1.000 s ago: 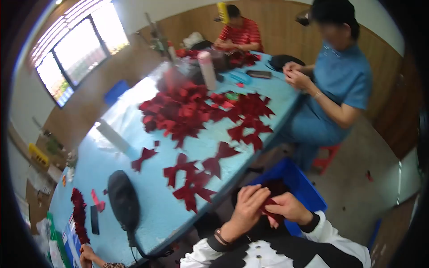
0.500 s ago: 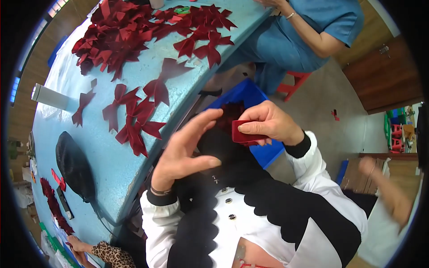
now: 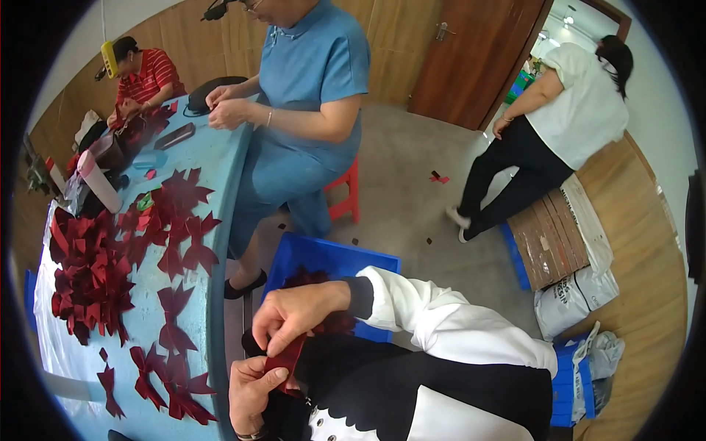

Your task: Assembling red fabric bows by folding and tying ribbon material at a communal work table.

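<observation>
A folded strip of dark red velvet-like ribbon point(image 3: 287, 356) is held between my two hands, close in front of my body. My left hand point(image 3: 252, 393) is closed on its lower part, thumb pressed on the fabric. My right hand point(image 3: 303, 310) pinches at its upper end from above. A blue bin point(image 3: 368, 259) with dark red pieces inside stands just beyond my right hand. To the left, several dark red bows point(image 3: 175, 320) lie loose on the light blue table point(image 3: 140, 320), next to a large heap of bows point(image 3: 90, 273).
A person in blue point(image 3: 312, 81) sits on a red stool point(image 3: 346, 195) at the table; another in red stripes point(image 3: 151, 81) is at its far end. Someone in white point(image 3: 573, 103) stands near the doorway. Flattened cardboard point(image 3: 548, 239) and a blue crate point(image 3: 570, 375) are at the right.
The view has swung up and to the right. My left hand, open before, is now closed on the ribbon. Both hands have come together on it.
</observation>
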The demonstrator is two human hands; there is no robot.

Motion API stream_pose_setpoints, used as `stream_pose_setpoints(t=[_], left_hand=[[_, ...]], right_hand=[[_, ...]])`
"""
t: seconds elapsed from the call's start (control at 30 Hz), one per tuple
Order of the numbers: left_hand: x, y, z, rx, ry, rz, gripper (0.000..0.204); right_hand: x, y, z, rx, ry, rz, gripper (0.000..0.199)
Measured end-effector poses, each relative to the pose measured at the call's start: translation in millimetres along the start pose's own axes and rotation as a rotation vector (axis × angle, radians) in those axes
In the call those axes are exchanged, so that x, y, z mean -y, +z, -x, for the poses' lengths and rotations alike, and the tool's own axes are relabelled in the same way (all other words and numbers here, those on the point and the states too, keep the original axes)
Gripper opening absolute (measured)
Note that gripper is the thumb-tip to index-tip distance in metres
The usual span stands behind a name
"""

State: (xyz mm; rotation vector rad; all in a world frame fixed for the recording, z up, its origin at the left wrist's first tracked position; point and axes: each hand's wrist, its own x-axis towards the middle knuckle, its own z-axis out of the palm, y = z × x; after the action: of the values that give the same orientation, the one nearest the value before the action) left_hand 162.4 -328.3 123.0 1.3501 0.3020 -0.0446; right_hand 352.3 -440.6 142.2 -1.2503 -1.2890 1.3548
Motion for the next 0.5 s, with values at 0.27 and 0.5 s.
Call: stream_pose_setpoints(t=[0.27,0.5], left_hand=[[-7.4,-4.7,5.0,-0.078,0.222,0.393,0.021],[-14.7,2.0,-5.3,-0.214,0.159,0.552,0.019]], right_hand=[[-51.0,-8.4,9.5,0.039,0.138,-0.153,0.019],[-84.1,-19.3,7.5,-0.211,-0.034,0.679,0.044]])
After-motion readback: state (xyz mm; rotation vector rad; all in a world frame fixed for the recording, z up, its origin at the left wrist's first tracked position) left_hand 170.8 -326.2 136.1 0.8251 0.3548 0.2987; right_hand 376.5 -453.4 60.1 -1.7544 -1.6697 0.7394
